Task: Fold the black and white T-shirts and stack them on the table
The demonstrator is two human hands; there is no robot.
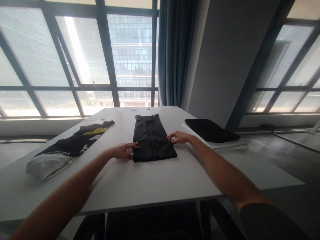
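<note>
A black garment, folded into a long narrow strip, lies flat on the white table in front of me. Its far end looks like a collar or waistband, and a small light mark shows near its middle. My left hand rests at the garment's near left edge, fingers stretched onto the cloth and thumb apart below them. On the right edge, my right hand touches the fabric with its fingers slightly bent and apart. Neither hand lifts the cloth.
To the left lie black, yellow and grey-white clothes with printed lettering. A folded black cloth sits over a white one at the right. The white table ends near me, above a dark chair. Windows and a curtain stand behind.
</note>
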